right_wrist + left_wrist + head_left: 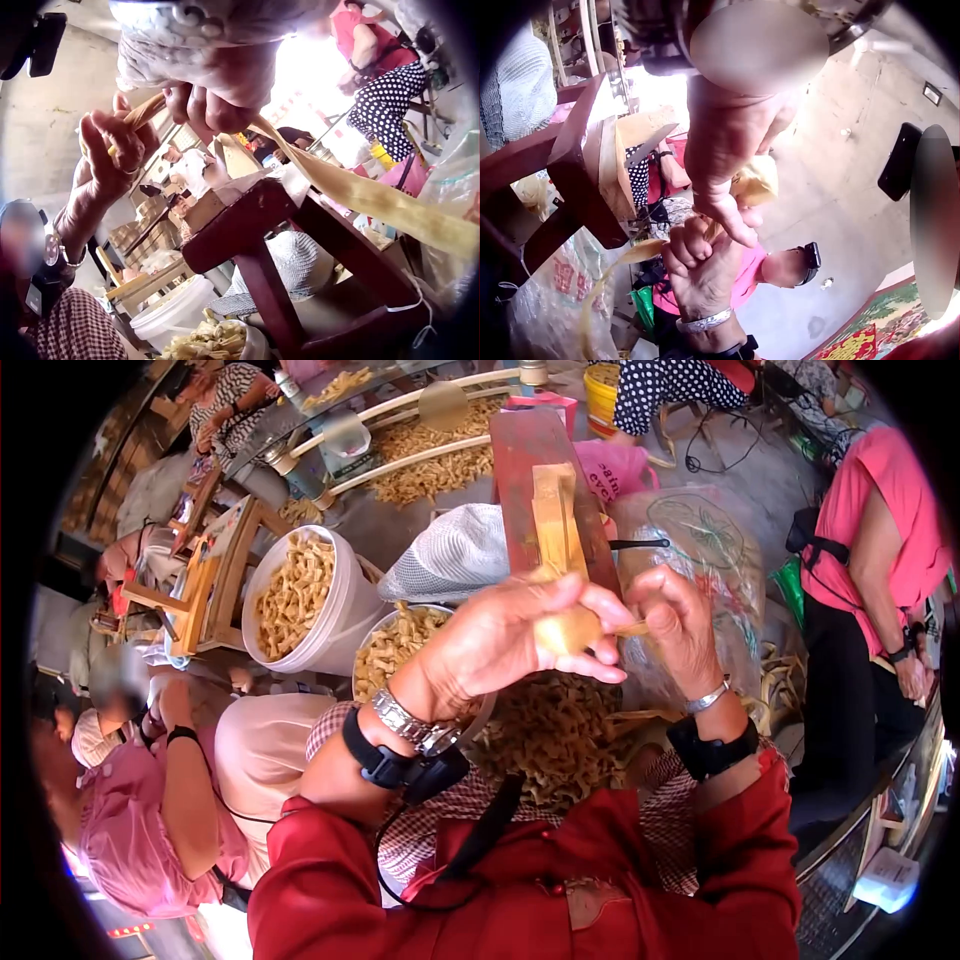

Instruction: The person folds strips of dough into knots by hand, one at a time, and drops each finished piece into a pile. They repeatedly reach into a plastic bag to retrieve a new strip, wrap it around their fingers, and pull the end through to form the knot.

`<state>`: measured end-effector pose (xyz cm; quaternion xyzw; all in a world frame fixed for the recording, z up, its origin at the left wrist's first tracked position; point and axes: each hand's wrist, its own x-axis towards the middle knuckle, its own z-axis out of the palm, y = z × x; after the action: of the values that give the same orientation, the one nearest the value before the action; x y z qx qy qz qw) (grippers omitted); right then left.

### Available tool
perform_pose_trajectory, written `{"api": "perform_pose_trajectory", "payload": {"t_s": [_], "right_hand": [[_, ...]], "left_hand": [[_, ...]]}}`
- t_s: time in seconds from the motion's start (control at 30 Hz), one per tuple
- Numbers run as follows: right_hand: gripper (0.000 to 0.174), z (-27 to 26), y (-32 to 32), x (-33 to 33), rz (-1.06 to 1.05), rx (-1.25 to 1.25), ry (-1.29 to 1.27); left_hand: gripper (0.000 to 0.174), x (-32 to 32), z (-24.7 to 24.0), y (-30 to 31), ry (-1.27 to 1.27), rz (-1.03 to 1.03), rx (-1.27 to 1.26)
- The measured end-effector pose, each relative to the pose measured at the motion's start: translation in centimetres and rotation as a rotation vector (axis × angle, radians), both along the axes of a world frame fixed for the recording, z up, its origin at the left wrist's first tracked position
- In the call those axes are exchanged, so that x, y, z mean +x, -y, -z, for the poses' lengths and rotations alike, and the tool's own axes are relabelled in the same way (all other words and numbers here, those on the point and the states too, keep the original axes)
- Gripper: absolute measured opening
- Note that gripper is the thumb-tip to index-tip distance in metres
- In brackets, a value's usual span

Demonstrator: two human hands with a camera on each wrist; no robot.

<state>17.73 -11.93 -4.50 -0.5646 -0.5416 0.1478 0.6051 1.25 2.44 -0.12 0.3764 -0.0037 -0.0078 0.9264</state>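
A long, flat, pale yellow strip (pixel 375 199) runs between both hands, over the lap. My left hand (pixel 490 635) holds it with the thumb and fingers, a rounded yellow fold (pixel 757 180) showing beside the fingers. Close by on the right, my right hand (pixel 675 625) grips the strip with curled fingers; the strip's long tail trails from this fist in the right wrist view. Below the hands lies a heap of knotted yellow pieces (pixel 550 735). More flat strips (pixel 555 515) lie on a dark red wooden bench (pixel 515 460) just ahead.
A knife (pixel 651 146) lies at the bench, its black handle (pixel 640 544) jutting right. White buckets (pixel 330 625) of knotted pieces stand left, beside a grey mesh hat (pixel 455 555). A clear plastic bag (pixel 700 560) is on the right. People sit close on both sides.
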Motion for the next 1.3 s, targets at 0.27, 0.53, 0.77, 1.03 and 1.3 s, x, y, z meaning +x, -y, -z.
{"api": "perform_pose_trajectory", "payload": {"t_s": [0.27, 0.53, 0.77, 1.03, 1.3], "right_hand": [[0.037, 1.6, 0.7, -0.4, -0.268, -0.496, -0.319], [0.022, -1.1, 0.6, -2.4, -0.375, -0.553, -0.380], [0.020, -1.2, 0.5, -1.9, -0.344, -0.504, -0.397], [0.033, -2.4, 0.6, -2.5, -0.198, -0.371, -0.097], [0.035, -3.5, -1.6, 1.1, 0.017, -0.250, 0.170]], "left_hand": [[0.054, -1.4, -0.3, -1.4, -0.077, -0.173, 0.121], [0.039, -0.7, -0.8, 0.4, -0.140, -0.322, 0.441], [0.019, 0.2, -0.2, 0.6, -0.341, -0.372, 0.775], [0.008, -0.4, -0.7, -0.1, -0.226, -0.480, 0.522], [0.007, 1.7, -1.3, -2.3, -0.123, -0.636, 0.495]]}}
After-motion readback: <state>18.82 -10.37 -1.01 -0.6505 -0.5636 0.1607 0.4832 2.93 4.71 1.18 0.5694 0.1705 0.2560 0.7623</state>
